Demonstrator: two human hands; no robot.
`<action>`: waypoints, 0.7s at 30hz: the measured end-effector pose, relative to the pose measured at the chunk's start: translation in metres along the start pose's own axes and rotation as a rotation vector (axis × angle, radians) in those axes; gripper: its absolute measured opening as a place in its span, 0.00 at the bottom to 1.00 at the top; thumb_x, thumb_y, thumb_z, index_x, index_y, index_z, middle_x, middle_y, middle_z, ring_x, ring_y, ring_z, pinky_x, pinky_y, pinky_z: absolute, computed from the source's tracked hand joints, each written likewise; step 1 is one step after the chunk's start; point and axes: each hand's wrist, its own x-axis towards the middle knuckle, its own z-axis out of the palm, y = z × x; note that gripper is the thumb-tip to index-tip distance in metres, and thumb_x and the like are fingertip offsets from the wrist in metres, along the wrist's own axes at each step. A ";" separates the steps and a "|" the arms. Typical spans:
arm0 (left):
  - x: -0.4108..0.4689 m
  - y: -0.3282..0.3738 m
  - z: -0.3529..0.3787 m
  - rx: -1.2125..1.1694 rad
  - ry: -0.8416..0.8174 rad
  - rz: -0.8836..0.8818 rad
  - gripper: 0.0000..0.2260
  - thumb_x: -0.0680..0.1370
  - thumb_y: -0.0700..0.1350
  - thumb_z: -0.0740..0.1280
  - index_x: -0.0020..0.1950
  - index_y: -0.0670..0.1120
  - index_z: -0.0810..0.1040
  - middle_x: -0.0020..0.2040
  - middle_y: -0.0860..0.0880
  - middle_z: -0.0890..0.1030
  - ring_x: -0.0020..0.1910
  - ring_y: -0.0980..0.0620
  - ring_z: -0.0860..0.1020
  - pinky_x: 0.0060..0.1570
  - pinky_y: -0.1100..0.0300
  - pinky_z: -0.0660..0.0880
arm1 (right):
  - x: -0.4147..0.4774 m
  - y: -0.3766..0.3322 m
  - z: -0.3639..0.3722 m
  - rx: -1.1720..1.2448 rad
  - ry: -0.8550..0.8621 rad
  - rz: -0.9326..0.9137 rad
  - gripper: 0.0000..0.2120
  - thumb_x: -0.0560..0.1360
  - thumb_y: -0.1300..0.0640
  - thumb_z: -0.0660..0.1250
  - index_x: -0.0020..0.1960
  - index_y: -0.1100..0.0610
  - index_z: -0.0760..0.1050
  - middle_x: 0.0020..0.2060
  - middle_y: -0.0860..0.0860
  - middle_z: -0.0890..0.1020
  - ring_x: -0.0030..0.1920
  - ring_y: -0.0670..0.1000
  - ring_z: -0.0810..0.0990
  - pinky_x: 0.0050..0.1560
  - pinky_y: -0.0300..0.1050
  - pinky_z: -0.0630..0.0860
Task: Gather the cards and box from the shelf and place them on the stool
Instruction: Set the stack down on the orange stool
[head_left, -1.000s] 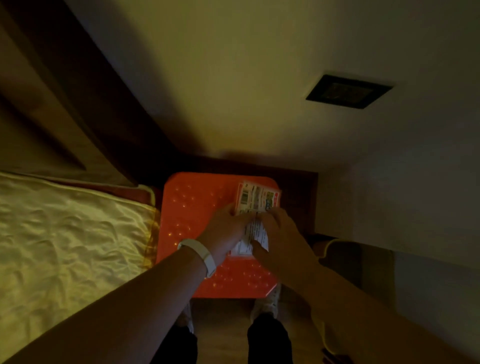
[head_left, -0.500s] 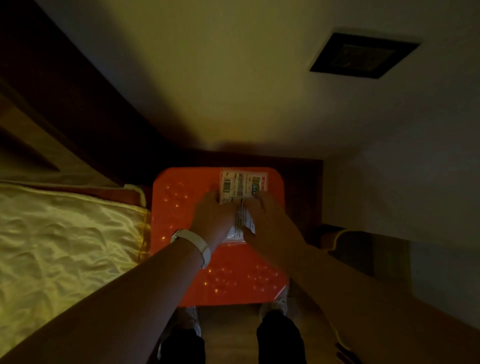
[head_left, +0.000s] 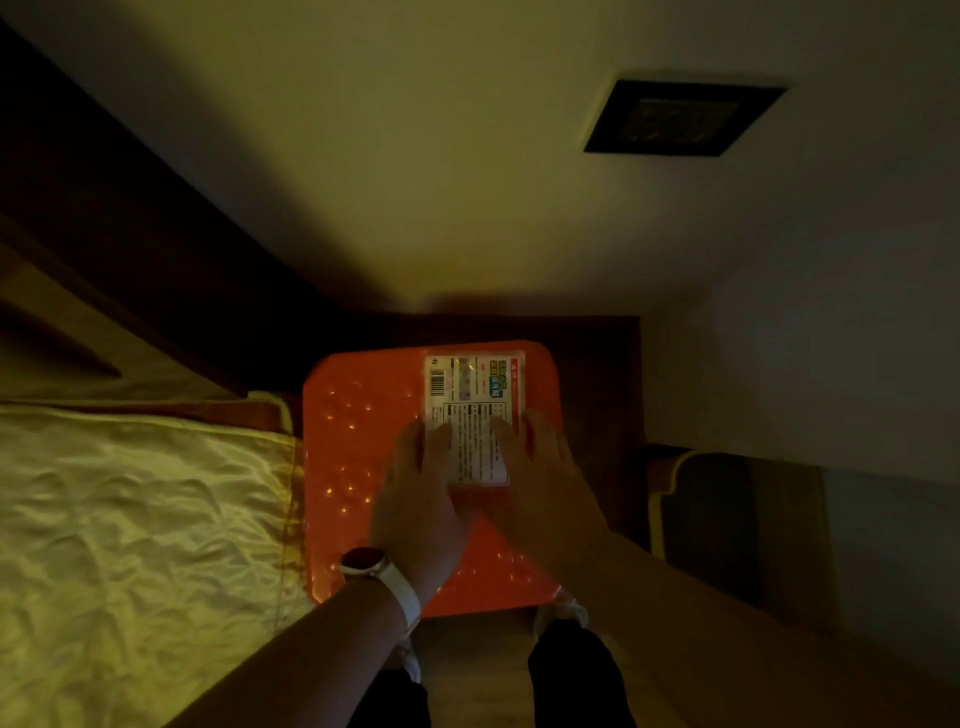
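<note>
The flat white printed card box (head_left: 475, 415) lies on the orange square plastic stool (head_left: 363, 441), far right corner. Left hand (head_left: 421, 499) & right hand (head_left: 540, 483) press its 2 sides, not clenched. Advice: square it flat w/ light push, then let go slowly.

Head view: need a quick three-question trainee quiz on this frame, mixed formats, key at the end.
1. True or false: the box lies flat on the orange stool.
2. Which wrist wears the white watch? A) left B) right C) neither
3. Fill in: the box sits near the stool's far-____ corner, as the wearer sees it.

Key: 1 true. 2 A; the watch is behind the left hand, and the right hand has none. 3 right.
</note>
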 end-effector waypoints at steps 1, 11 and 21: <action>-0.001 -0.002 0.002 0.031 -0.003 0.007 0.34 0.73 0.47 0.72 0.76 0.49 0.62 0.74 0.45 0.63 0.69 0.43 0.69 0.57 0.52 0.80 | -0.001 0.000 0.001 0.011 -0.017 0.020 0.39 0.72 0.40 0.69 0.75 0.49 0.53 0.72 0.56 0.58 0.69 0.57 0.62 0.61 0.55 0.73; -0.007 -0.012 0.016 -0.007 0.068 0.042 0.29 0.73 0.37 0.73 0.73 0.45 0.69 0.72 0.40 0.68 0.68 0.39 0.71 0.57 0.48 0.80 | 0.005 0.006 0.010 -0.034 -0.047 0.023 0.35 0.75 0.55 0.68 0.76 0.52 0.53 0.72 0.58 0.56 0.70 0.58 0.58 0.65 0.52 0.68; -0.007 -0.022 0.007 -0.035 0.026 0.049 0.35 0.73 0.44 0.75 0.76 0.49 0.64 0.74 0.44 0.64 0.70 0.45 0.69 0.59 0.52 0.79 | 0.004 0.008 -0.003 0.016 -0.086 -0.026 0.33 0.75 0.53 0.69 0.74 0.52 0.56 0.71 0.57 0.58 0.69 0.57 0.61 0.65 0.52 0.70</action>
